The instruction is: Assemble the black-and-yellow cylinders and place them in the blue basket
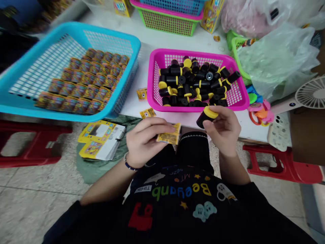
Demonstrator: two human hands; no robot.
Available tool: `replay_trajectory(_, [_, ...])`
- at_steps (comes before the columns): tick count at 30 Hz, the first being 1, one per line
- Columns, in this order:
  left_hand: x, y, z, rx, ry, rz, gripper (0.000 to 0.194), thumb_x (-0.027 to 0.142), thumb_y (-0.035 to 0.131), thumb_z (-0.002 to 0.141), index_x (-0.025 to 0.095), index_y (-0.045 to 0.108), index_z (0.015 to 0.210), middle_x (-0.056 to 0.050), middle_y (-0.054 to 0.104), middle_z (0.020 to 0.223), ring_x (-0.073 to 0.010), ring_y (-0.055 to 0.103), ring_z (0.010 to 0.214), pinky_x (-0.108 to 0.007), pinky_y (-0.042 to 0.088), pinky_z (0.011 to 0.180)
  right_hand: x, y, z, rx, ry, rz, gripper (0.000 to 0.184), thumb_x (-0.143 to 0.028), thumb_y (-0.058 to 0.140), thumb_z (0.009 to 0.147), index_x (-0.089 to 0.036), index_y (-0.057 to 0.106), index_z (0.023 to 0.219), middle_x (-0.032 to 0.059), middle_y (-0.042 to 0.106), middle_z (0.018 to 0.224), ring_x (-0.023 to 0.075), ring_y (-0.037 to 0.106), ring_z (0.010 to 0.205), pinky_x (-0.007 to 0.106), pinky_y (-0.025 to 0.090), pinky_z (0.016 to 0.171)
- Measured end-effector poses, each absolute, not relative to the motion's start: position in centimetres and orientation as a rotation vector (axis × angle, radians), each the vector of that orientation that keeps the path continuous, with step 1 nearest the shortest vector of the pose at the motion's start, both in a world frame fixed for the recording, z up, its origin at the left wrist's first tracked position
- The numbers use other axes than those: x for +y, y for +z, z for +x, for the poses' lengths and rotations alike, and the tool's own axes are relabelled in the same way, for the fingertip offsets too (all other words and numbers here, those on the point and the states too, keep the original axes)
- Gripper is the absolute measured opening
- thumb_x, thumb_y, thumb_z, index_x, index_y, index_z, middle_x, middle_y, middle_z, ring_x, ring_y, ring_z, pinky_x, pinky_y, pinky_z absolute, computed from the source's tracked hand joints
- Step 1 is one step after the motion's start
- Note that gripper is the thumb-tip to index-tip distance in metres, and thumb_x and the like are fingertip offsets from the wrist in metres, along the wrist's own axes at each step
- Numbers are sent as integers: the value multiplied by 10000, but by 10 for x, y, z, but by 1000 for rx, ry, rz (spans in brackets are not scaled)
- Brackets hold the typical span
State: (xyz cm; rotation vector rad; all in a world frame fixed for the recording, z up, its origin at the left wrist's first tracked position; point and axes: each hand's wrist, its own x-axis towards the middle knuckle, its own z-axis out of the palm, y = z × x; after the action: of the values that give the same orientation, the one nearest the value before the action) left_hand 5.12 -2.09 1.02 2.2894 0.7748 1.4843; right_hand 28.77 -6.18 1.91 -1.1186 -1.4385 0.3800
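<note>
My left hand (146,142) pinches a small yellow printed paper label (169,135) by one edge. My right hand (223,130) holds a black cylindrical container with a yellow cap (206,117), tilted, just in front of the magenta plastic mesh basket (198,54). That basket is heaped with several similar black and yellow containers (193,81). A blue mesh basket (76,34) on the left holds rows of containers wrapped in colourful labels (86,78). Two loose yellow labels (147,113) lie on the white table near my hands.
Stacked green and pink baskets and yellow boxes stand at the table's far edge. Plastic bags, a green basket, a small white fan and a phone lie to the right. Printed card sheets rest on a green cloth at left. Red stools stand on the tiled floor.
</note>
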Motion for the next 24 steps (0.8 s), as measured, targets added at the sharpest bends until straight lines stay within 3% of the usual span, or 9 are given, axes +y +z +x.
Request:
replay_trajectory(2, [-26, 7, 65, 739, 1404, 2120, 99, 306, 778, 968, 237, 820, 910, -25, 825, 926, -155, 794, 806, -256, 660, 783, -63, 15, 283, -1392, 327, -1138, 267, -499, 677, 1005, -332, 657, 1213, 39, 769, 1087, 189, 778, 936, 344, 684, 807])
replay_trajectory(4, [-31, -1, 74, 822, 1393, 1941, 80, 303, 837, 921, 227, 814, 929, -10, 823, 853, -148, 790, 740, -243, 660, 737, -65, 14, 280, -1365, 300, -1189, 287, -542, 636, 1017, -338, 632, 1219, 50, 746, 1088, 213, 775, 971, 383, 683, 828])
replay_trajectory(8, [-39, -16, 82, 911, 1295, 1638, 459, 391, 863, 904, 214, 676, 1284, -6, 817, 833, -170, 818, 754, -253, 688, 758, -73, 15, 276, -1321, 416, -1224, 345, -590, 637, 1001, -349, 599, 1244, 53, 714, 1133, 225, 761, 997, 415, 672, 862])
replay_trajectory(14, [-40, -25, 81, 782, 1151, 1899, 664, 507, 665, 1044, 231, 383, 1578, -66, 807, 1005, -252, 838, 995, -410, 683, 1001, -74, 16, 270, -1239, 431, -1139, 195, -487, 724, 984, -344, 659, 1100, 12, 701, 1067, 175, 744, 975, 341, 639, 815])
replay_trajectory(17, [-38, -29, 80, 797, 1106, 1986, 766, 604, 591, 1048, 236, 299, 1653, -159, 737, 1322, -283, 819, 1055, -484, 635, 1098, -73, 19, 265, -1215, 496, -1126, 246, -556, 728, 966, -324, 659, 1014, -3, 723, 1001, 164, 747, 931, 341, 640, 830])
replay_trajectory(20, [-38, -30, 78, 830, 1122, 2064, 754, 630, 560, 1049, 291, 303, 1671, -190, 540, 1600, -311, 794, 1122, -498, 642, 1069, -73, 21, 261, -1230, 658, -1201, 372, -657, 739, 915, -300, 647, 966, 6, 767, 999, 166, 756, 874, 340, 644, 766])
replay_trajectory(24, [-39, -27, 76, 910, 1094, 2071, 708, 596, 557, 1060, 326, 320, 1670, -165, 559, 1582, -333, 766, 1190, -500, 644, 1051, -71, 18, 262, -1218, 797, -1264, 442, -710, 745, 877, -283, 635, 908, -2, 790, 950, 159, 746, 828, 335, 638, 750])
